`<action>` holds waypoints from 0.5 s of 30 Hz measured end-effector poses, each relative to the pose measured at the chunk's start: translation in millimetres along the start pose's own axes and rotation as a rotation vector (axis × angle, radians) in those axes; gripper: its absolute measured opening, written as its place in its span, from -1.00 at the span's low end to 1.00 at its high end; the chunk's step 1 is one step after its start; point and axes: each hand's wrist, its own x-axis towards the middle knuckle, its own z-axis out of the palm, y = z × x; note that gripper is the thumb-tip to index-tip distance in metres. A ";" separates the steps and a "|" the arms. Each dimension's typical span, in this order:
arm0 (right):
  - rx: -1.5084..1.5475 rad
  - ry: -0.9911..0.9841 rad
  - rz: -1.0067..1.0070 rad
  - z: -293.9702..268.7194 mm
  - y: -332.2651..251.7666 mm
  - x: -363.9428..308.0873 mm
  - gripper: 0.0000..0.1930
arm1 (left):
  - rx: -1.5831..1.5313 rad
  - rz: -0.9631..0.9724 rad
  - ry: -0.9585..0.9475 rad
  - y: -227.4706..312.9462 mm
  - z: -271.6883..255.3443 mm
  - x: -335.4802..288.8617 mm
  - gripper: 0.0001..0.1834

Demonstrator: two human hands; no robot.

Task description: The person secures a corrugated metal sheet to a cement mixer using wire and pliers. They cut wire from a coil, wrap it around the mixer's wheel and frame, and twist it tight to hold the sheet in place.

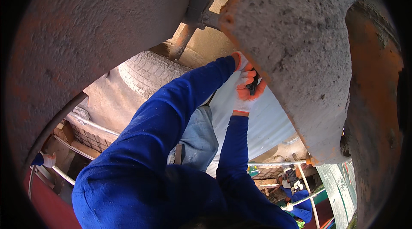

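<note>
Both my hands wear white work gloves with orange palms and fingers. My right hand (249, 91) is closed around a small black object (253, 83), whose kind I cannot make out. Just above it, my left hand (241, 62) reaches to the edge of a big grey-crusted metal piece (296, 57). That edge hides most of the left fingers, so what they hold does not show. Orange rust shows along the metal edge beside both hands. My blue sleeves run up from below.
Another huge crusted metal piece (107, 27) fills the upper left. Below lie a dusty tyre (150, 72) and pale corrugated sheeting (244, 130). Pipe rails (92, 123) cross lower down. A co-worker's gloved hand (49, 160) grips a rail at left; another person in blue (301, 205) is at lower right.
</note>
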 end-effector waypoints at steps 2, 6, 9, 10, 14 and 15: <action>0.075 -0.021 0.040 7.4 17.5 7.0 -0.67 | -0.042 -0.032 -0.039 2.6 -12.1 -1.6 -0.67; -0.117 0.178 0.228 66.3 22.7 5.8 -0.81 | -0.455 -0.101 -0.119 6.7 -6.3 -21.4 -0.66; -0.758 0.544 0.345 122.5 -16.5 2.0 -0.90 | -0.842 -0.160 -0.119 40.8 30.9 -88.1 -0.41; -1.158 0.701 0.328 128.9 -27.6 1.2 -0.91 | -0.878 -0.151 -0.049 43.2 40.6 -115.4 -0.29; -2.091 0.732 0.763 165.7 -94.8 26.1 -0.80 | -0.959 -0.228 0.178 34.2 62.7 -165.3 0.14; -2.393 0.805 0.694 161.0 -76.0 28.6 -0.76 | -0.905 -0.189 0.196 41.1 64.8 -163.7 0.10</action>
